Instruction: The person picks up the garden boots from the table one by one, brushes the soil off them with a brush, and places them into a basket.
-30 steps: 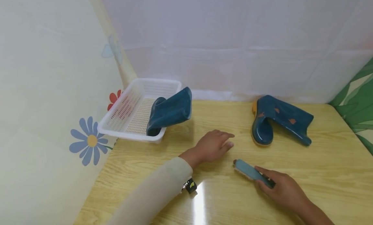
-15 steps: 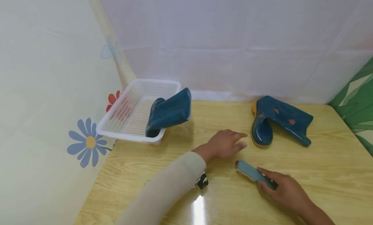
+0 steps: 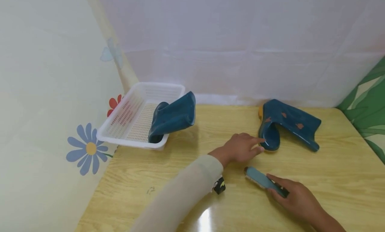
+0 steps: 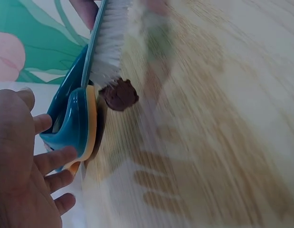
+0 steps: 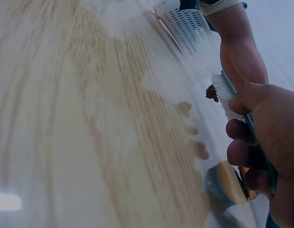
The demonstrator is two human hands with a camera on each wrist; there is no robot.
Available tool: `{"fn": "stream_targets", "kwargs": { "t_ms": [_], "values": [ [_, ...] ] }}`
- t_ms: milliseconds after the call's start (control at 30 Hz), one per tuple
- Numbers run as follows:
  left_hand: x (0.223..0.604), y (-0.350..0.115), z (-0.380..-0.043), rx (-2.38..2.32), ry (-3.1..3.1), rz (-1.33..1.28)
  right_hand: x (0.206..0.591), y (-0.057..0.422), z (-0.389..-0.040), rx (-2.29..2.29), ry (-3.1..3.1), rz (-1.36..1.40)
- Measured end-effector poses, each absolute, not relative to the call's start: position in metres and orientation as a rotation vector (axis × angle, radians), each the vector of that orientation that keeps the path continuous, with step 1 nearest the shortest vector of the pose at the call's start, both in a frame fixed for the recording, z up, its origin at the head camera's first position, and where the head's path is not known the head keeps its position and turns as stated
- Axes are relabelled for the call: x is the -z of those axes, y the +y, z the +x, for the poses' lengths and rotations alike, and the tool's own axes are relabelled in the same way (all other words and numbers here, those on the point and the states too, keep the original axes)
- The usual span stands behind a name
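Observation:
A dark blue rubber boot [image 3: 296, 116] with reddish-brown patches and an orange sole lies on its side at the right. My left hand [image 3: 239, 148] reaches to its toe, fingers spread and extended; in the left wrist view the fingertips overlap the boot's toe [image 4: 76, 118]. My right hand [image 3: 300, 198] grips a light blue scrub brush [image 3: 259, 178] by its handle, fingers curled round it. White bristles face down and left in the right wrist view. A dark brown lump [image 4: 120, 94] shows at the brush's far end.
At the left stands a white perforated plastic basket [image 3: 129, 144]. A second blue boot [image 3: 175, 116] leans in it, its shaft jutting over the right rim. A pale cloth wall [image 3: 225, 51] rises behind the wooden table [image 3: 126, 178].
My left hand has moved right, from the middle of the table to the toe of the boot. The right hand with the brush has shifted only slightly.

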State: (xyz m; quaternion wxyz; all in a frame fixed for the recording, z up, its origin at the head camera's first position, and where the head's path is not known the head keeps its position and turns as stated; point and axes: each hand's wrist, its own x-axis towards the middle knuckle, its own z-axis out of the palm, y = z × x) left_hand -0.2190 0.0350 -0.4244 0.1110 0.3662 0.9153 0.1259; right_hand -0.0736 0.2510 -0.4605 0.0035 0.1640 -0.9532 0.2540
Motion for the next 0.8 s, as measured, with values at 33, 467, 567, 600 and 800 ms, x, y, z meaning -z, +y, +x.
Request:
{"fn": "stream_targets", "kwargs": {
  "t_ms": [33, 467, 567, 600, 800],
  "values": [
    [0.424, 0.037, -0.218, -0.368, 2.681, 1.056, 0.46, 0.251, -0.074, -0.796, -2.998, 0.509],
    [0.421, 0.051, -0.218, -0.298, 2.618, 0.916, 0.461, 0.256, -0.073, -0.783, -3.019, 0.497],
    [0.42, 0.052, -0.22, -0.298, 2.601, 0.893, 0.461, 0.257, -0.073, -0.786, -2.997, 0.507],
    [0.42, 0.053, -0.221, -0.301, 2.598, 0.89, 0.461, 0.257, -0.073, -0.788, -2.989, 0.511],
    [0.422, 0.057, -0.221, -0.306, 2.607, 0.85, 0.462, 0.259, -0.073, -0.784, -2.974, 0.511]
  ]
}}
